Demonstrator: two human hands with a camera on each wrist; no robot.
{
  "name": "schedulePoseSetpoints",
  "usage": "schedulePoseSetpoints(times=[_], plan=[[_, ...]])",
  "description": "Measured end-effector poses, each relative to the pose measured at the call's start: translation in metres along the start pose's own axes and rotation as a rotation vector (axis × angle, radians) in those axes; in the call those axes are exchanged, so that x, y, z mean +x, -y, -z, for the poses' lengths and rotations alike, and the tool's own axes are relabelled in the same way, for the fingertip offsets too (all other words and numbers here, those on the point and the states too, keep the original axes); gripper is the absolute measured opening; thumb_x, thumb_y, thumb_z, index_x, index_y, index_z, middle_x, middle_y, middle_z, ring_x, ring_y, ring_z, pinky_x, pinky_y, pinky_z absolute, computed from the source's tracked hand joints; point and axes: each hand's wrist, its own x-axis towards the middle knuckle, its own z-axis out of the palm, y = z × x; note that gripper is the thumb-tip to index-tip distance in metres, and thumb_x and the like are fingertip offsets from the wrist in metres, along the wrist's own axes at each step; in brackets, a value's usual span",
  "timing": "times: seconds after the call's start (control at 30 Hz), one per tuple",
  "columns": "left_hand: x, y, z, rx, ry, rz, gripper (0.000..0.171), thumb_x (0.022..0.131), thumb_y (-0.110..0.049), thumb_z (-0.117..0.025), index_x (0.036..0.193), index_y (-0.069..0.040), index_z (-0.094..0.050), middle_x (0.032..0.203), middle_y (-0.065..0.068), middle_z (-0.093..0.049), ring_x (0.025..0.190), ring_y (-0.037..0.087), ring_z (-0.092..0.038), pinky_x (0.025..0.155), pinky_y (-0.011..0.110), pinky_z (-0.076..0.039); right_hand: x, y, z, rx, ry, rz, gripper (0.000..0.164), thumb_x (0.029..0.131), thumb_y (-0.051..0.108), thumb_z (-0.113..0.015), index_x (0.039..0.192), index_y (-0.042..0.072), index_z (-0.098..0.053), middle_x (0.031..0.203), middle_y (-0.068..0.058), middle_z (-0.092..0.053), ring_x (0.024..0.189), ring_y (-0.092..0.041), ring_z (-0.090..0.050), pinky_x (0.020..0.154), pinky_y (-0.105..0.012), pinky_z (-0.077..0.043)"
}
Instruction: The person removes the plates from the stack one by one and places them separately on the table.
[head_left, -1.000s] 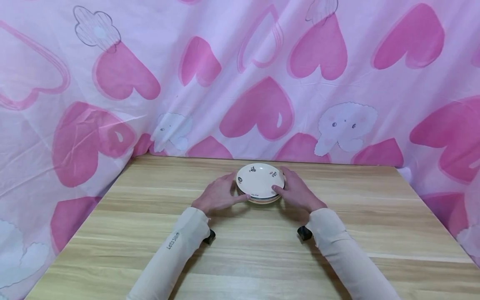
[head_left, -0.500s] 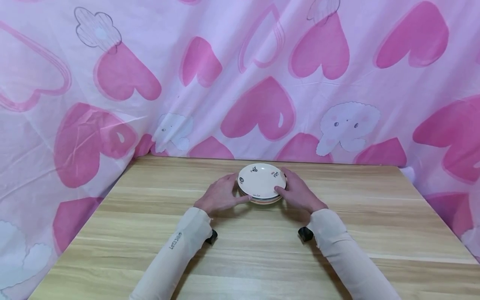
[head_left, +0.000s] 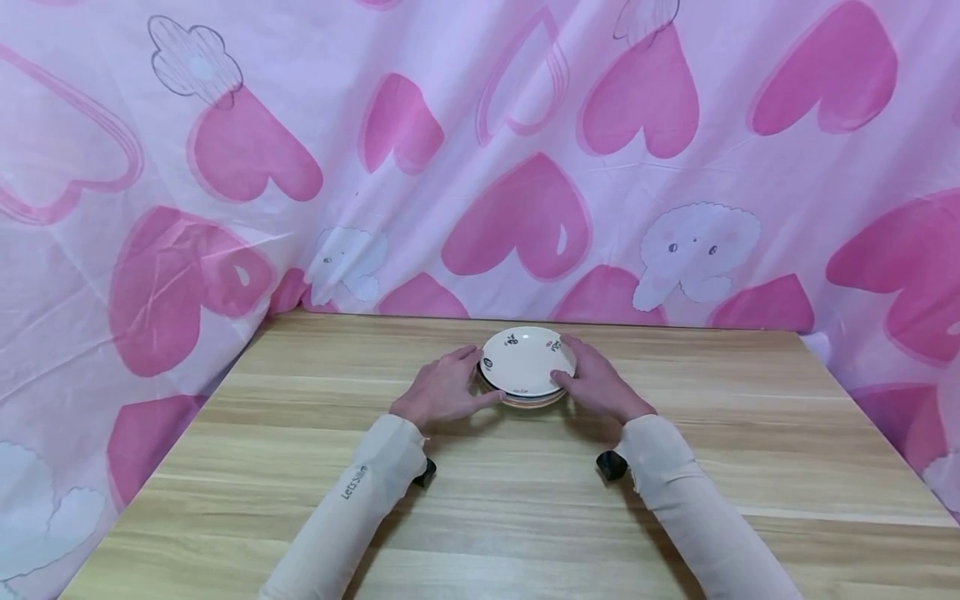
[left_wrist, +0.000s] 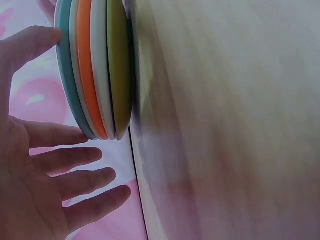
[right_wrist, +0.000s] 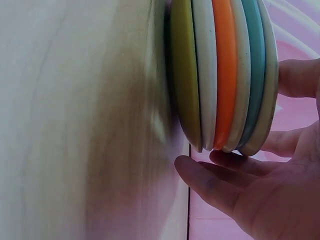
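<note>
Near the table's far edge stands a stack of small round plates. On top is a cream plate (head_left: 525,362) with small black drawings on its face. Below it show a teal plate (right_wrist: 254,75), an orange plate (right_wrist: 226,75), paler ones and an olive plate (right_wrist: 185,80) at the bottom. My right hand (head_left: 600,383) pinches the cream plate's right side, thumb on its face. My left hand (head_left: 442,387) is at the stack's left; thumb and index fingertips touch the rim of the teal plate, its other fingers spread and straight in the left wrist view.
A wooden table (head_left: 517,517) bears the stack. Behind it and at both sides hangs a pink curtain (head_left: 510,100) with hearts. Black wrist straps with cameras show below both sleeve cuffs.
The cream plate has slid slightly to the right over the stack, baring a little of the left rim beneath. Both hands stay almost in place beside it.
</note>
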Motion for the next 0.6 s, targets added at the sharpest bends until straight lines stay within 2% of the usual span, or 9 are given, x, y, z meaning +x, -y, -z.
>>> schedulePoseSetpoints(times=[0.23,0.47,0.53,0.6], plan=[[0.0022,-0.0002,0.0024,-0.017,-0.001,-0.011,0.087,0.086,-0.064,-0.063,0.150,-0.007,-0.046,0.154,0.015,-0.048,0.142,0.030,-0.048,0.114,0.045,-0.044,-0.0013,-0.0027,0.0008,0.058,0.009,-0.012,0.063,0.100,0.019,-0.055,0.153,-0.005,-0.031,0.157,-0.027,-0.036,0.145,-0.043,-0.036,0.121,-0.058,-0.028],[0.0024,0.0018,0.0030,-0.090,0.022,-0.015,0.080,0.087,-0.057,-0.067,0.149,-0.010,-0.048,0.153,0.018,-0.048,0.142,0.033,-0.047,0.116,0.048,-0.041,-0.0005,-0.0083,0.0037,0.054,-0.006,-0.054,0.064,0.097,0.021,-0.056,0.153,-0.002,-0.035,0.158,-0.026,-0.036,0.147,-0.043,-0.034,0.121,-0.058,-0.028],[0.0023,0.0020,0.0026,-0.113,0.028,-0.014,0.079,0.088,-0.056,-0.067,0.150,-0.011,-0.047,0.153,0.018,-0.048,0.142,0.033,-0.047,0.116,0.048,-0.040,-0.0004,-0.0095,0.0046,0.056,-0.032,-0.068,0.063,0.095,0.020,-0.058,0.151,-0.001,-0.039,0.157,-0.025,-0.039,0.145,-0.042,-0.037,0.120,-0.057,-0.031],[0.0027,0.0022,0.0020,-0.138,0.033,-0.019,0.078,0.088,-0.055,-0.068,0.149,-0.011,-0.048,0.151,0.016,-0.051,0.141,0.031,-0.048,0.117,0.047,-0.040,-0.0004,-0.0088,0.0057,0.081,-0.054,-0.089,0.063,0.091,0.016,-0.060,0.149,0.000,-0.043,0.153,-0.024,-0.045,0.133,-0.038,-0.050,0.110,-0.050,-0.044]])
